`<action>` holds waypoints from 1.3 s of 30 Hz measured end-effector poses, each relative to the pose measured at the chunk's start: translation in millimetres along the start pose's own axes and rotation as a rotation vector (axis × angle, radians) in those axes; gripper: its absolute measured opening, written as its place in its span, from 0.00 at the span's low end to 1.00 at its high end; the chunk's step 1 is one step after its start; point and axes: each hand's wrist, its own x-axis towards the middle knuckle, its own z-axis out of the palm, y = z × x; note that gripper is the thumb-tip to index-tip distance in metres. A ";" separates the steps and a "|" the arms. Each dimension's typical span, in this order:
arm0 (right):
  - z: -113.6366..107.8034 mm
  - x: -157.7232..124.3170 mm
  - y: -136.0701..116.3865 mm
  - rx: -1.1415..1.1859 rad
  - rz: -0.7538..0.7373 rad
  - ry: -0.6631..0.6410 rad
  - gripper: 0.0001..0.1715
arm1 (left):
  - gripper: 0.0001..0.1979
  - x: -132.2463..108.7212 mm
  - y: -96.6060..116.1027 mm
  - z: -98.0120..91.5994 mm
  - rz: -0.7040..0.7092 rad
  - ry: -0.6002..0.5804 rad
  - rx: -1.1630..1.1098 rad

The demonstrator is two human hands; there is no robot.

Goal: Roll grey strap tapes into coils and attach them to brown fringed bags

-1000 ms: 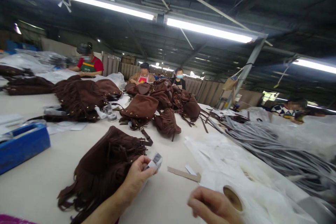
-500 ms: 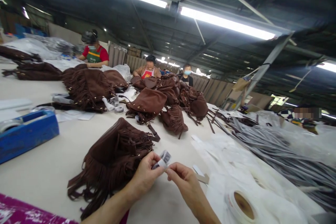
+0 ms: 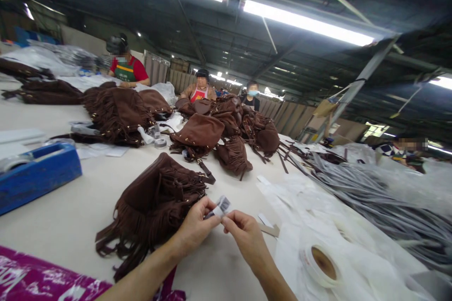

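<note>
Head view: grips grey-and-white piece (image 3: pixel 223 205) with left hand (image 3: pixel 196 226), pinches its edge with right hand (image 3: pixel 245 236), above tabletop (image 3: pixel 217 270) beside brown bag (image 3: pixel 150 197); seems only partway done, not yet set down.

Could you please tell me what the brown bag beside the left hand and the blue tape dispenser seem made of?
Brown bag: probably suede or soft leather, matte, judging by limp folds and fringe.
Blue tape dispenser: perhaps plastic or painted metal, dull, scuffed, crisp-edged.
</note>
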 end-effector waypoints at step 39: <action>5.5 -4.6 1.2 -0.406 -0.010 0.366 0.26 | 0.16 -1.1 -3.0 2.8 -0.125 0.073 0.064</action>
